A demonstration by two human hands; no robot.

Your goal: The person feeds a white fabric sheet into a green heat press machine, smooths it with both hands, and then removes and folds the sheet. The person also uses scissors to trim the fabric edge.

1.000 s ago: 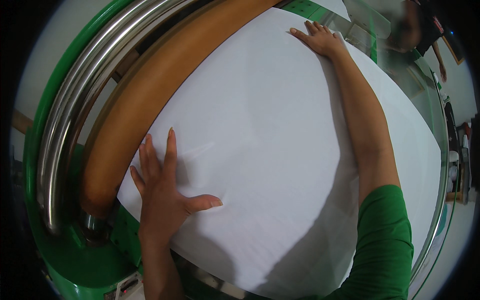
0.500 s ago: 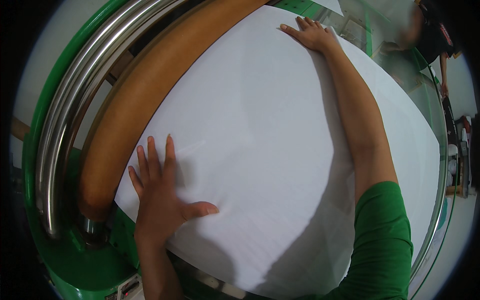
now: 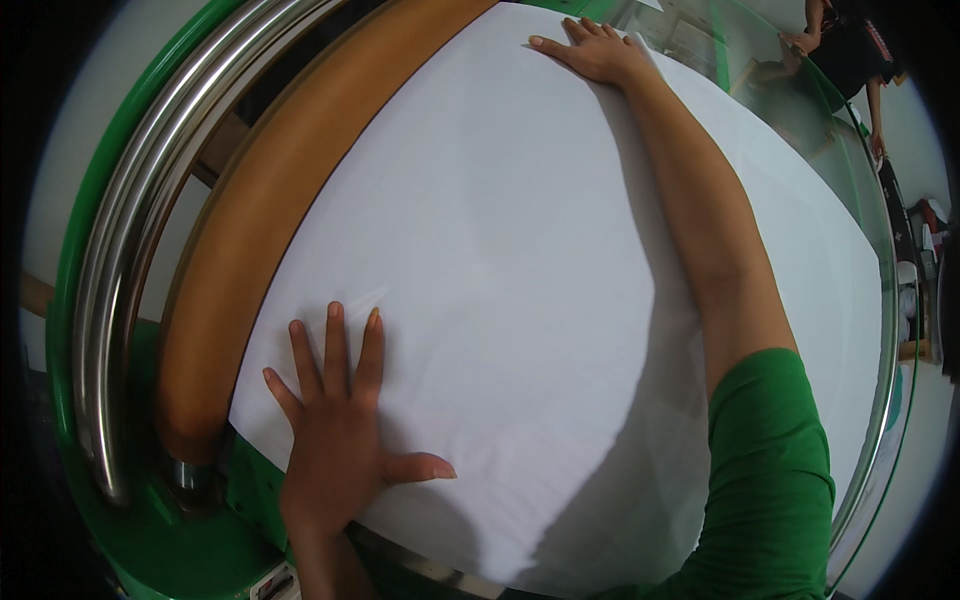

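A wide white sheet (image 3: 500,270) lies spread over the surface in front of me, with its left edge along a thick brown roller (image 3: 265,205). On its near left part rests my left hand (image 3: 340,430), fingers spread and thumb stretched to the right. Small creases show in the sheet by those fingertips. My right arm reaches across to the far edge, where my right hand (image 3: 598,50) lies flat with the fingers apart. Neither hand grips anything. Whether the sheet is paper or cloth I cannot make out.
Shiny metal rollers (image 3: 120,260) and a green machine frame (image 3: 150,555) curve along the left. A clear glass-like panel (image 3: 800,110) edges the right side. Beyond it, at the far right, stands a person (image 3: 850,60) in dark clothes.
My left hand has slid nearer to me and slightly right over the sheet. The right hand stays flat by the far edge. The whole view has shifted a little.
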